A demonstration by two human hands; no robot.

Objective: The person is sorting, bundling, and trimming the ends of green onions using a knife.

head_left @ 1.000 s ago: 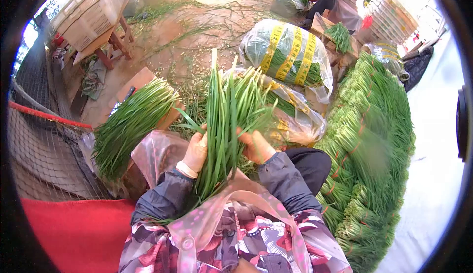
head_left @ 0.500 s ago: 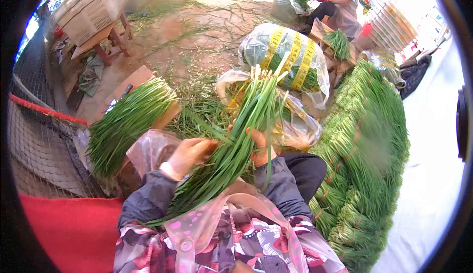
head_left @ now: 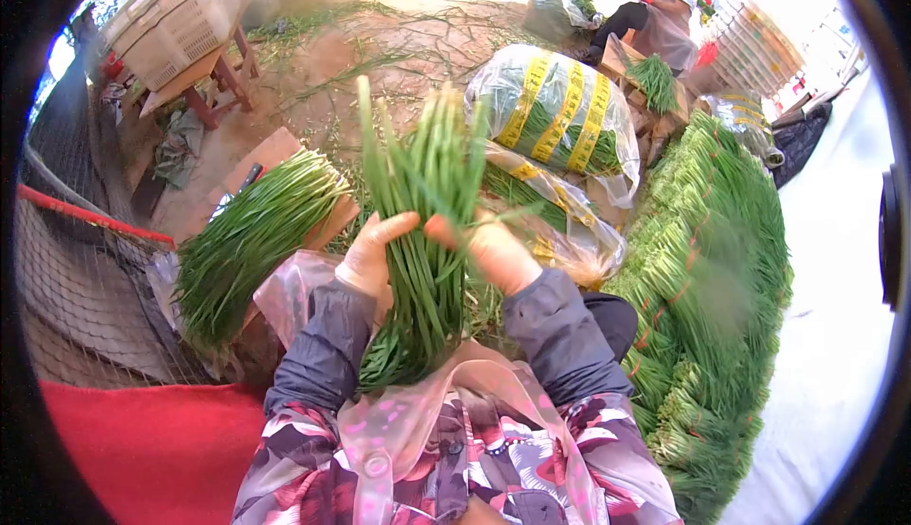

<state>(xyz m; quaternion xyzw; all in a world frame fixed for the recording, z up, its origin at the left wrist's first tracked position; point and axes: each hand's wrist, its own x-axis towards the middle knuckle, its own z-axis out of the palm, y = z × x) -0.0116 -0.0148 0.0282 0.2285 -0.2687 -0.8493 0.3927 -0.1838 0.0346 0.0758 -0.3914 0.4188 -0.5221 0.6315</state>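
Note:
A loose bunch of garlic chives (head_left: 422, 269) stands nearly upright in front of my apron, pale stem ends up and green leaves hanging down. My left hand (head_left: 372, 252) is closed round its left side, thumb across the front. On the other side, my right hand (head_left: 500, 252) is closed on chives at the same height, with its fingertips blurred. A few stray leaves stick out beside it. To the left, a large pile of chives (head_left: 256, 240) lies on a board (head_left: 270, 153). A dark-handled knife (head_left: 249, 180) lies partly under that pile.
Many tied chive bundles (head_left: 697, 307) are stacked along my right. Ahead lies a clear plastic bag (head_left: 560, 112) of greens with yellow tape. A co-worker (head_left: 664, 13) sits at the back right, holding greens. White crates (head_left: 176, 27) stand on a wooden stool (head_left: 213, 84). Netting (head_left: 90, 288) borders the left.
The bunch has swung from a rightward slant to nearly upright. My left hand has come up from the leaves to grip its side. The co-worker has raised a handful of greens.

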